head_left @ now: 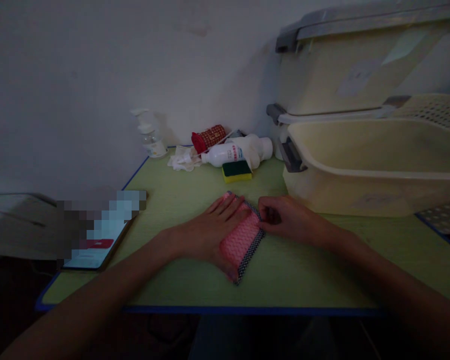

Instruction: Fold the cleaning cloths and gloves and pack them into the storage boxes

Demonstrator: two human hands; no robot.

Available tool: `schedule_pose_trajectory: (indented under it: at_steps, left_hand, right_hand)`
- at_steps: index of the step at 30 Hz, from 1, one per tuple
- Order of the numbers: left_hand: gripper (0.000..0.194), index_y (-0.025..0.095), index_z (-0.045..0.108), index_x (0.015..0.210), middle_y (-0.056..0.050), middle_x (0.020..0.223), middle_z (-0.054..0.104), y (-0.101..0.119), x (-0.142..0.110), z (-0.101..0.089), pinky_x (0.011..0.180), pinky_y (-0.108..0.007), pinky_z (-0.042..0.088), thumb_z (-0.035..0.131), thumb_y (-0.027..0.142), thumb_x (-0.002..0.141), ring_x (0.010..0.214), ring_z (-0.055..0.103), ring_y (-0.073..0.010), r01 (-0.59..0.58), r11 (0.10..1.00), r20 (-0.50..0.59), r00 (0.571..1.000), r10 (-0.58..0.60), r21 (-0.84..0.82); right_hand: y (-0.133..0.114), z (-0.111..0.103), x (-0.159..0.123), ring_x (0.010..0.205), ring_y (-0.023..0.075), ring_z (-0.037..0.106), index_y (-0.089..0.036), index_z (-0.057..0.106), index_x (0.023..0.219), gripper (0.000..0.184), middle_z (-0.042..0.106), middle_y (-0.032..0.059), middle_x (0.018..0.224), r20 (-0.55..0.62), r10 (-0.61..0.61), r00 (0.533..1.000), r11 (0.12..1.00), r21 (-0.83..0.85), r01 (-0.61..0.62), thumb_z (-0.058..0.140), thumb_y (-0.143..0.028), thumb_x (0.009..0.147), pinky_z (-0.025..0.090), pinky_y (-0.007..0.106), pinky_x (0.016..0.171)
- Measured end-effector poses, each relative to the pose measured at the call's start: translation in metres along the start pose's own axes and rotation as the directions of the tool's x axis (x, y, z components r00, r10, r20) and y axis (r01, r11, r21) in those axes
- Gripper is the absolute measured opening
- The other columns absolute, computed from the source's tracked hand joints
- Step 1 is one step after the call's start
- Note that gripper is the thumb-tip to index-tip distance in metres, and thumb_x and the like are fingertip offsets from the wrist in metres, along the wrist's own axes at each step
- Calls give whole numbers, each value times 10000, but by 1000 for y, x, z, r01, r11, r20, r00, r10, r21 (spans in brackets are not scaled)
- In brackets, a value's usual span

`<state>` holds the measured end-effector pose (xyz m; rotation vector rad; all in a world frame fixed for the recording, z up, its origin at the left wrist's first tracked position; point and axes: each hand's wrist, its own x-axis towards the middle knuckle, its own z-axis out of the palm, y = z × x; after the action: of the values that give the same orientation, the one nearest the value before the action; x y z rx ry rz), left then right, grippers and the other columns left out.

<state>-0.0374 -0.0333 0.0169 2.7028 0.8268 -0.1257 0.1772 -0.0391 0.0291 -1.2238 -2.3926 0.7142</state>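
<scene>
A pink cloth [243,237] with a black-and-white checked border lies on the pale green table, its corners towards and away from me. Spread over its left part, my left hand [213,231] rests flat with the fingers apart, pressing on it and hiding that side. My right hand [281,218] is closed, with thumb and forefinger pinching the checked border at the cloth's right corner. Just beyond the cloth sits a yellow sponge [237,173] with a dark green top.
Behind the sponge lie a white bottle [221,154], a red patterned roll [210,137] and crumpled white material [183,158]. A pump bottle [153,137] stands at the back left. A lit tablet or phone [108,240] is at left. Cream bins [360,192] fill the right.
</scene>
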Motion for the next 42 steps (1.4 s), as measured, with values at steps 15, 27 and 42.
schedule_pose_trajectory:
  at_steps: [15, 27, 42]
  left_hand:
    - [1213, 52, 62, 1428, -248, 1493, 0, 22, 9, 9, 1100, -534, 22, 449, 824, 576, 1371, -71, -380, 134, 991, -125, 983, -132, 6]
    - [976, 91, 122, 1436, -240, 1488, 57, 51, 10, 9, 1083, -571, 110, 287, 759, 744, 1358, 6, -415, 334, 942, -191, 928, -321, 38]
    - [807, 70, 59, 1430, -156, 1507, -1, -5, -5, -10, 1113, -498, 68, 280, 600, 864, 1400, 0, -258, 228, 943, -29, 973, -228, 243]
  right_hand:
    - [-3, 15, 7, 902, 208, 513, -167, 480, 785, 204, 527, 81, 894, -121, -186, 975, 962, -223, 156, 436, 20, 715, 445, 334, 770]
    - [3, 11, 13, 849, 222, 571, -109, 632, 801, 215, 648, 111, 852, -98, -193, 976, 861, -495, 120, 450, 6, 794, 482, 338, 757]
    - [-13, 29, 1, 1219, 287, 458, 10, 457, 1268, 480, 486, 222, 1310, -57, -197, 979, 827, -547, 134, 443, -260, 872, 363, 459, 1033]
